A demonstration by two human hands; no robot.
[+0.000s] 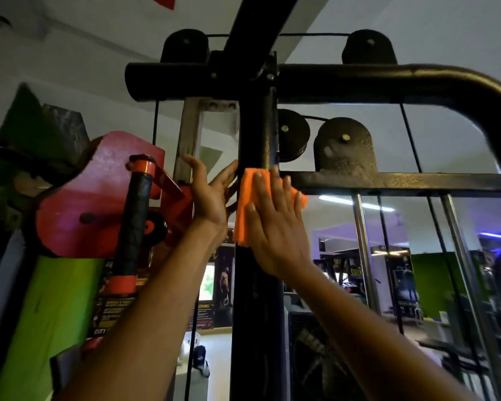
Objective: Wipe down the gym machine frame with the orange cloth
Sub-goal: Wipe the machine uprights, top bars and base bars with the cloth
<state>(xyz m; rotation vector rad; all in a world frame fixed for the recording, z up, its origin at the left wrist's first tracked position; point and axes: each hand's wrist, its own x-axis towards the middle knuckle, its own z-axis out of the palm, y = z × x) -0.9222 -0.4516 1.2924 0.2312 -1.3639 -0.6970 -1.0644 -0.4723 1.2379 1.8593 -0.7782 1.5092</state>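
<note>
The black gym machine frame fills the view; its upright post [256, 131] rises through the middle to a cross tube at the top. The orange cloth [248, 204] lies flat against the post at about head height. My right hand [275, 227] presses the cloth onto the post with straight, spread fingers. My left hand [211, 195] is raised beside the post's left side, fingers straight, fingertips touching the post's edge just left of the cloth.
A horizontal black bar [402, 182] runs right from the post, with pulleys [292, 134] and cables above it and chrome guide rods [365, 256] below. A red bracket [99, 195] and a black-gripped handle [133, 224] stand close on the left.
</note>
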